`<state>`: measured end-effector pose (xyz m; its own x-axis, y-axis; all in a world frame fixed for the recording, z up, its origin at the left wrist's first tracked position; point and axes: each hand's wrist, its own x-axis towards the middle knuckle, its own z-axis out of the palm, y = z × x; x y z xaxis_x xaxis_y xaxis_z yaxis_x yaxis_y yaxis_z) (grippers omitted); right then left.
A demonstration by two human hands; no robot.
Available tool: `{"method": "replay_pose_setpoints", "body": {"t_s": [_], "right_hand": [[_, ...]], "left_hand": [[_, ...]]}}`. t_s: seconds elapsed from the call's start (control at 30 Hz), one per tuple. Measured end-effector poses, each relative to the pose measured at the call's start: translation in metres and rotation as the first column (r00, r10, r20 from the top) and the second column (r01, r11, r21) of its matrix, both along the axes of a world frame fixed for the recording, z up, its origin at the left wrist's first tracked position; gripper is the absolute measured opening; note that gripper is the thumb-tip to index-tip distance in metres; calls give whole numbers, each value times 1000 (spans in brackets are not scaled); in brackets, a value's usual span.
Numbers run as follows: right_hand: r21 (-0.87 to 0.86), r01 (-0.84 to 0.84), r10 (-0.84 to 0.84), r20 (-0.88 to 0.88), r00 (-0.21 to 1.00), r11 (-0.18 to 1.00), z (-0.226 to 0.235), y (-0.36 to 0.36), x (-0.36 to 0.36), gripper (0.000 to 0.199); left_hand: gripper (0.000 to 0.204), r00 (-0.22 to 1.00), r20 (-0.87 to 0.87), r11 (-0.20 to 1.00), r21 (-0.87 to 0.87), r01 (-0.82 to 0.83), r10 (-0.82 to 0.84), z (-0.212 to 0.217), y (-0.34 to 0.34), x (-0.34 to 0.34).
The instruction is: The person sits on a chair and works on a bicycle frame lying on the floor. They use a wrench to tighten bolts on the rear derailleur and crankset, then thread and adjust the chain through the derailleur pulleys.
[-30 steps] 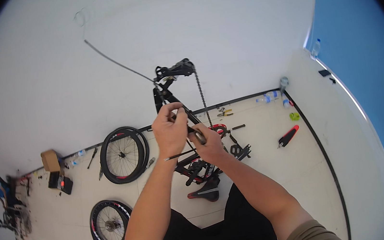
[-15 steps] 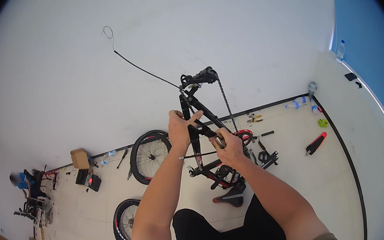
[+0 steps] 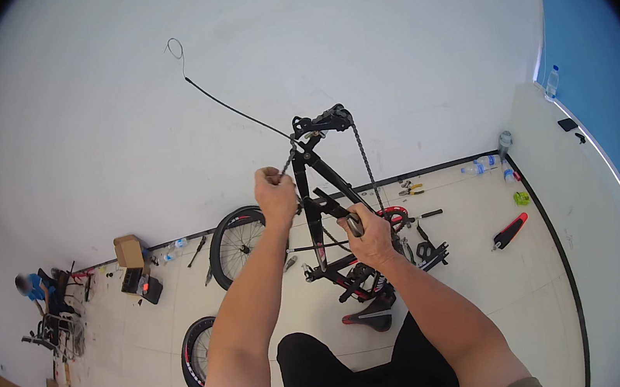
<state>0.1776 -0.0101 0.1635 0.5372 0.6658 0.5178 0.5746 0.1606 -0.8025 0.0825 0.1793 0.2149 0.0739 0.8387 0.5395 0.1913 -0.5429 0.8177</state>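
The left hand [image 3: 276,195] was closed in a fist around the chain [image 3: 288,161] just beside the black bicycle frame [image 3: 317,185], which stood raised in front of the white wall. The right hand [image 3: 369,237] was wrapped around a lower tube of that frame. A rear derailleur [image 3: 324,121] sat at the frame's top, with a black cable [image 3: 228,106] running up and left from it. On the floor lay two wheels [image 3: 234,242], a saddle [image 3: 369,317] and a red-and-black tool [image 3: 509,231].

both hands [image 3: 276,195] gripping bike frame [image 3: 323,192] (upended), wheels [image 3: 232,244] behind
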Motion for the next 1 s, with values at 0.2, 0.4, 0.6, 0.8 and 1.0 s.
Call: {"method": "replay_pose_setpoints", "body": {"t_s": [0.2, 0.4, 0.6, 0.8, 1.0], "right_hand": [[-7, -18, 18, 7, 1000, 1000, 1, -5, 2, 14], [139, -10, 6, 24, 1000, 990, -9, -1, 6, 16], [28, 5, -5, -11, 1000, 1000, -2, -4, 1, 13], [36, 15, -15, 8, 1000, 999, -5, -4, 2, 12], [49, 43, -44, 14, 999, 998, -6, -2, -1, 17]], "left_hand": [[15, 986, 153, 992, -99, 78, -62, 10, 18, -5], [17, 932, 27, 876, -335, 348, -361, 9, 7, 2], [16, 894, 186, 809, -381, 449, -408, 14, 11, -8], [21, 781, 510, 742, -350, 572, -361, 40, -2, -1], [22, 852, 476, 900, -239, 364, -218, 40, -5, 32]]}}
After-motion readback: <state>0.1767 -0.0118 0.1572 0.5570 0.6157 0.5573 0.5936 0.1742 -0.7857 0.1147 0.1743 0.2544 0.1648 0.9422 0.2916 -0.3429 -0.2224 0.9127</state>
